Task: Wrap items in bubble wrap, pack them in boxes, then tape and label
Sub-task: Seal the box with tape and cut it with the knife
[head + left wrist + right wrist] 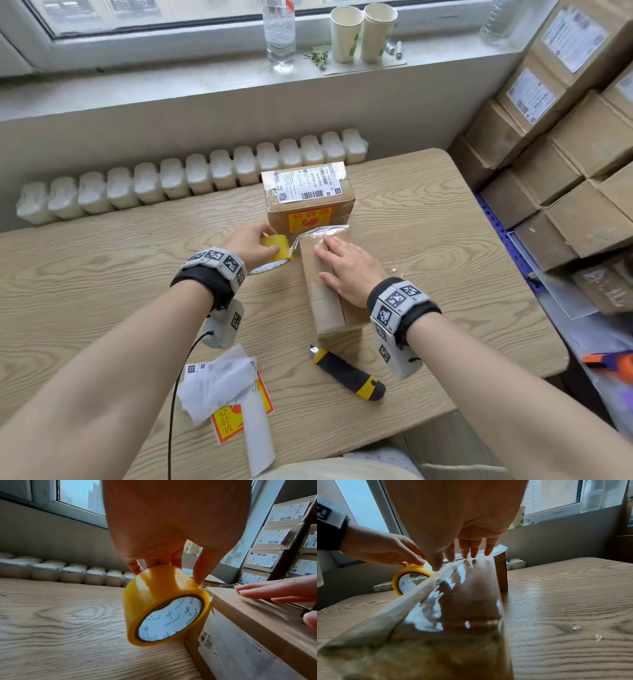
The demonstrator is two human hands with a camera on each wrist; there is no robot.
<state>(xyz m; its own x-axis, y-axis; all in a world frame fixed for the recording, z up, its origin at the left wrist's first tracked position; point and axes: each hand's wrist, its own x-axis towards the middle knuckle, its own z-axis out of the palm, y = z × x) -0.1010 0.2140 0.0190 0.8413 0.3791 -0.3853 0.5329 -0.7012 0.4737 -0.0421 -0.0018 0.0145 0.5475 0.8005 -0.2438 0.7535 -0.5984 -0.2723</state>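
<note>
On the wood-grain counter, the left hand grips a glossy yellow tape roll while the flat right hand presses the rectangular cardboard box.

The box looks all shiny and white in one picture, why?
In the right wrist view, window light glares off the clear tape stretched over the box; in the head view the same tape only glints faintly; the left wrist view shows little glare.
</note>
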